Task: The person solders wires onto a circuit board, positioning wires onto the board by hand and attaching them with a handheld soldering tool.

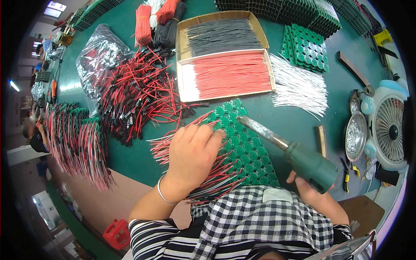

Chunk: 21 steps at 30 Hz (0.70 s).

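Note:
My left hand (195, 149), a metal bangle on its wrist, is closed over the left edge of a green circuit board panel (253, 149) of round sections. What its curled fingertips pinch is hidden beneath them. Red and white wires (212, 182) stick out from the panel's left side, under and around this hand. In my right hand (305, 188) is a soldering iron with a thick dark green handle (312, 167). Its metal barrel (264, 132) points to the upper left, and the tip lies over the panel's upper part, right of my left fingers.
Beyond the panel, boxes hold black wires (223, 37) and red wires (232, 76). White wires (299, 86) lie right of them. Red leads with black connectors (134, 93) are heaped left. A fan (392, 132) and a metal dish (356, 136) stand right; wired boards (76, 141) sit far left.

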Available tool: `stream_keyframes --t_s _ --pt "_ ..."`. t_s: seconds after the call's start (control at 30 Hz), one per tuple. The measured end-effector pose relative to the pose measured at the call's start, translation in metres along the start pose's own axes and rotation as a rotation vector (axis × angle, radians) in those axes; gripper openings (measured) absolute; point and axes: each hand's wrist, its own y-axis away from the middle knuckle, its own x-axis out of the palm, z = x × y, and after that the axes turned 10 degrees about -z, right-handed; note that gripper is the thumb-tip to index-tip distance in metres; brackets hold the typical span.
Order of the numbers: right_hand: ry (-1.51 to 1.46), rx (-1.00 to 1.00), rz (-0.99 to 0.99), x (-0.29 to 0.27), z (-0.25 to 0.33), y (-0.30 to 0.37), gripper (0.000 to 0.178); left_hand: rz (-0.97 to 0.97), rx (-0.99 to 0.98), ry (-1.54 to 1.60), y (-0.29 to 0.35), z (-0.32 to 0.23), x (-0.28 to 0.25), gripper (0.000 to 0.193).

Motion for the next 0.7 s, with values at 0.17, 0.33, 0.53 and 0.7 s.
stream_keyframes --t_s 0.17,0.33,0.53,0.7 --pt "-0.118 0.118 -0.036 -0.004 0.001 0.007 0.017 -0.071 0.027 0.091 0.004 -0.006 -0.003 0.023" --pt "-0.064 0.116 0.061 -0.003 -0.01 0.021 0.021 -0.036 0.027 0.103 0.013 -0.008 0.002 0.023" --pt "0.007 0.093 0.131 -0.001 -0.014 0.019 0.027 -0.047 0.009 0.125 0.014 -0.009 0.008 0.021" --pt "0.104 -0.13 0.132 0.003 -0.024 0.016 0.034 -0.034 -0.001 0.123 0.014 -0.01 0.009 0.021"
